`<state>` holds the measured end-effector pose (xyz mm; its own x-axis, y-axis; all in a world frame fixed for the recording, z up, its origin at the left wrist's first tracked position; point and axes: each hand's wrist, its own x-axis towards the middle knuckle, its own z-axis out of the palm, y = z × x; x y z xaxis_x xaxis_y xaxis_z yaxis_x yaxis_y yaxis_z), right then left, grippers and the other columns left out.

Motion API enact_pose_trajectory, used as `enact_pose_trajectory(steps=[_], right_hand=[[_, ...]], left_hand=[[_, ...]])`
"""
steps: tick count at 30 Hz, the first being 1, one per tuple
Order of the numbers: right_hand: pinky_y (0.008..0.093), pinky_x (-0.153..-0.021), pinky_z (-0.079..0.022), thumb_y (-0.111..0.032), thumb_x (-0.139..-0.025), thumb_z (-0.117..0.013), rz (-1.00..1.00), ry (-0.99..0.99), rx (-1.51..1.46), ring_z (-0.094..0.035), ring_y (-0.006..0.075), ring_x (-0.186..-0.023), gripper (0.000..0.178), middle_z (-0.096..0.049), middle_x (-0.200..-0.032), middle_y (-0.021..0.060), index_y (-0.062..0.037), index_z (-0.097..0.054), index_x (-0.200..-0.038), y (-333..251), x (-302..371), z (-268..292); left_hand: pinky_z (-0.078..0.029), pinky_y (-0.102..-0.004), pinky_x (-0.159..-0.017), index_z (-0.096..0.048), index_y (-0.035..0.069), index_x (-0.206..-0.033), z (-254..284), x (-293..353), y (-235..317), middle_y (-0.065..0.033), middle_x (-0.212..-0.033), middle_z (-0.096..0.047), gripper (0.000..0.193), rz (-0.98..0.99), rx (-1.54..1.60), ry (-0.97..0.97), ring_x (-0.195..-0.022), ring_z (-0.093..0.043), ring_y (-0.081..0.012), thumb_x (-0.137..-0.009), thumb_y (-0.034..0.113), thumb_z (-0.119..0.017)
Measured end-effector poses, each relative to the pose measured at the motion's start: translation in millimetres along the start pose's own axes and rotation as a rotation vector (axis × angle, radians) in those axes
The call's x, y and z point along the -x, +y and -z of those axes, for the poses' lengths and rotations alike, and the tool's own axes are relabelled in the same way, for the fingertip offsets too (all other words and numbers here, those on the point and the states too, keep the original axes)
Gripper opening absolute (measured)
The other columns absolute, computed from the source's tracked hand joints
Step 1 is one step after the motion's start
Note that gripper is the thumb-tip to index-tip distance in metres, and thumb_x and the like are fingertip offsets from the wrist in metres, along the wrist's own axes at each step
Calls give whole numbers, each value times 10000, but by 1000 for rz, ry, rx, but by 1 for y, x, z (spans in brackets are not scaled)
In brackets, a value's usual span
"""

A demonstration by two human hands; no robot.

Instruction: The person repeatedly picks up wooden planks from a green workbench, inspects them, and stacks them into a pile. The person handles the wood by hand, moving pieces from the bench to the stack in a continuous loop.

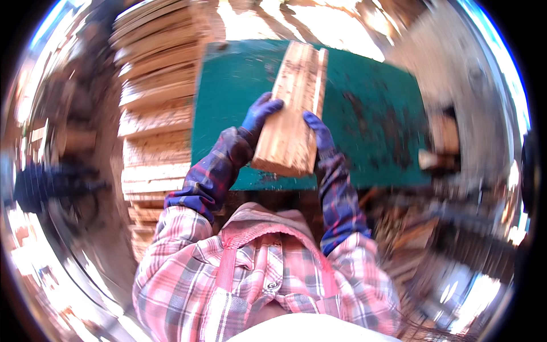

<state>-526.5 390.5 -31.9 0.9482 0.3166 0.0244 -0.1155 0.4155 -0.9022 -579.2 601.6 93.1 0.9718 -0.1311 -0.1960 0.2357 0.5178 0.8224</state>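
The green table [233, 97] spans the area in front of the person. A tall stack of boards [156, 91] stands just beside its left edge. The held boards [288, 105] are over the middle of the table, long axis pointing away from the body and leaning slightly right at the far end.

The left hand [263, 113] grips the left long edge; the right hand [321, 132] grips the right long edge, slightly nearer the body. Both sets of fingers are closed on the wood.

To handle the load well, press evenly from both sides, keep the edges flush, and keep the hands opposite each other so that neither end dips. Watch the narrow strip along the right side: it could slip if pressure there slackens.

The underside and the fingers beneath it are hidden. It cannot be told whether the wood touches the table, or how many pieces it comprises. The surroundings are blurred toward the rim.
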Motion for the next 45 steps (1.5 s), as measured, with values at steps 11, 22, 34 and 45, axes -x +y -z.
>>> enact_pose_trajectory(steps=[11,22,34,45], right_hand=[[332,-919,-492,-286,-794,-749,-134,-792,11,-594,188,-1076,689,-602,-1212,91,-5,-462,-1354,-233,-13,-303],[409,-874,-491,-376,-768,-718,795,-37,1199,-599,367,-1018,564,-582,-1126,213,-10,-551,-1163,-166,-99,-209],[260,-557,-465,-292,-895,-667,-290,1049,-170,-586,130,-708,373,-648,-951,19,-88,-580,-1195,-159,253,392],[368,-782,-486,-405,-858,-682,157,1374,297,-580,209,-891,546,-652,-1052,125,39,-578,-1159,-305,93,632]], left_hand=[[-334,-385,-1095,-236,70,-1504,-29,162,131,-133,-1464,-391,759,-1114,122,407,-1327,-399,-230,-875,86,-662],[-424,-346,-696,-543,85,-927,77,-106,209,-73,-905,-541,129,-782,282,744,-842,-545,-223,-884,187,-610],[-489,-356,-882,-423,-26,-1385,-275,-220,-206,-147,-1264,-580,722,202,-685,-453,-1113,-579,-245,-872,411,-682],[-314,-432,-1116,-392,39,-1425,-615,-427,-347,-196,-1448,-421,958,-625,-1434,-482,-1357,-374,-356,-713,587,-726]])
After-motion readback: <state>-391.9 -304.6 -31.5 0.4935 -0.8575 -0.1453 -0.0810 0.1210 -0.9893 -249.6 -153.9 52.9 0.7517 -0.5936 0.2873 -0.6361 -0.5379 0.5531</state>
